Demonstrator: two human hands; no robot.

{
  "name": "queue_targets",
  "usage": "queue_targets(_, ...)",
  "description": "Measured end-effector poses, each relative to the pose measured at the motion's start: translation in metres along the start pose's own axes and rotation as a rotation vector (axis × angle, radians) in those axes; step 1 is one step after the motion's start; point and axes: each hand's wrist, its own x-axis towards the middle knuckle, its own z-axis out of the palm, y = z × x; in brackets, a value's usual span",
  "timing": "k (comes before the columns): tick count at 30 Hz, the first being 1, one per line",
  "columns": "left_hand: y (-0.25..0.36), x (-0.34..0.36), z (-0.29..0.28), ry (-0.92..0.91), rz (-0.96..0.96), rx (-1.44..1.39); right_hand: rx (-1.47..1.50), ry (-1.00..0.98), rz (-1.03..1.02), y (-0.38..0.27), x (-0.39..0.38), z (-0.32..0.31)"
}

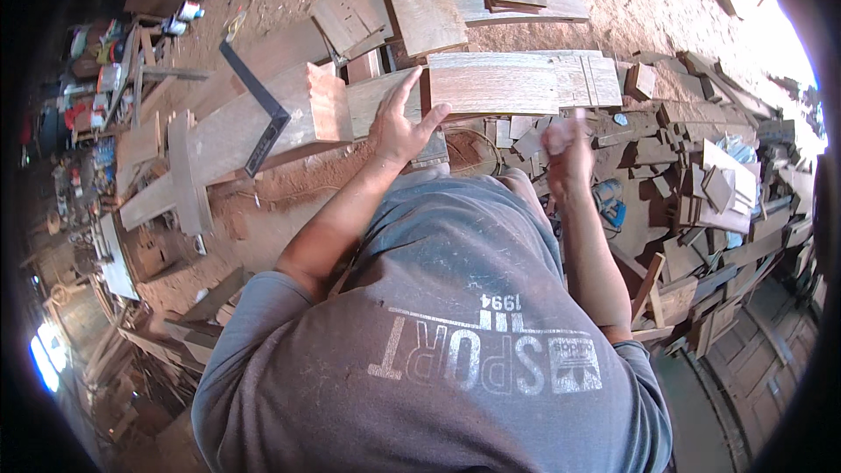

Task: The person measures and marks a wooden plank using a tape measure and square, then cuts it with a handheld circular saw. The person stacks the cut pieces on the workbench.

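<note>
plainly two hands (401, 133) (568, 144): left splayed at one pale board (493, 86), right blurred, grip unclear

The person's left grip (399, 133) was spread at the left end of a pale wooden board (492, 83). The right grip (566, 138), blurred, hung just beside the board's near edge. Leftward, a black L-shaped square (254, 83) lay across the plank surface (217, 130), near a wavy-edged wood piece (329, 105). Wood offcuts (653, 151) littered the right side.
</note>
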Motion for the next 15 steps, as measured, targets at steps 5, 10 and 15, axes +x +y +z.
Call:
queue_targets(5, 0.034, 0.052, 0.017, -0.002, 0.268, 0.061, 0.15, -0.166, 0.232, 0.037, -0.008, 0.032)
queue_targets(10, 0.042, 0.121, 0.049, -0.409, 0.389, 0.195, 0.166, -0.151, 0.15, 0.038, -0.002, 0.044)
queue_targets(15, 0.042, 0.172, 0.059, -0.954, 0.115, 0.266, 0.16, -0.139, 0.069, 0.03, 0.001, 0.038)
